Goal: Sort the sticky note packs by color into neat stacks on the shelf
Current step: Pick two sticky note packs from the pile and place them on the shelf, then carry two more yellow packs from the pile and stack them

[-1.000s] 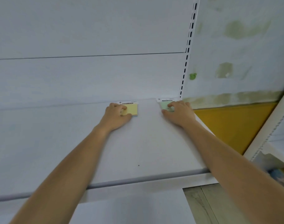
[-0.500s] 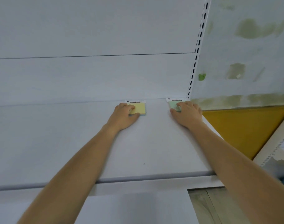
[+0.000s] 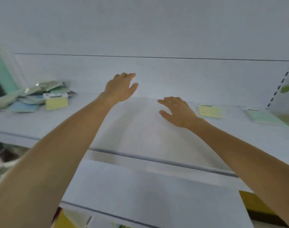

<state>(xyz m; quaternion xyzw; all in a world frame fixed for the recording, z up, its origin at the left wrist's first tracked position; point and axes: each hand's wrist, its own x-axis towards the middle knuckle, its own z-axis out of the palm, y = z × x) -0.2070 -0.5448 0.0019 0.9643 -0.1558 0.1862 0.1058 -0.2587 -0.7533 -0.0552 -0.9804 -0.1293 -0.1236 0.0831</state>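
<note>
A yellow sticky note pack (image 3: 210, 111) lies flat on the white shelf (image 3: 140, 129) at the right, and a green pack (image 3: 264, 118) lies further right near the shelf's end. At the far left sits a loose pile of packs (image 3: 33, 97), green, blue and one yellow pack (image 3: 57, 102) in front. My left hand (image 3: 120, 88) hovers above the shelf's middle, fingers apart, holding nothing. My right hand (image 3: 177, 111) is low over the shelf just left of the yellow pack, fingers spread, empty.
A slotted upright (image 3: 278, 88) stands at the shelf's right end, with a green spot (image 3: 285, 89) on the wall beside it. A lower shelf (image 3: 157, 195) juts out below. Blurred goods show at the bottom left.
Both hands have let go of the yellow and green packs and moved left. The view has swung left, so the pile at the far left now shows.
</note>
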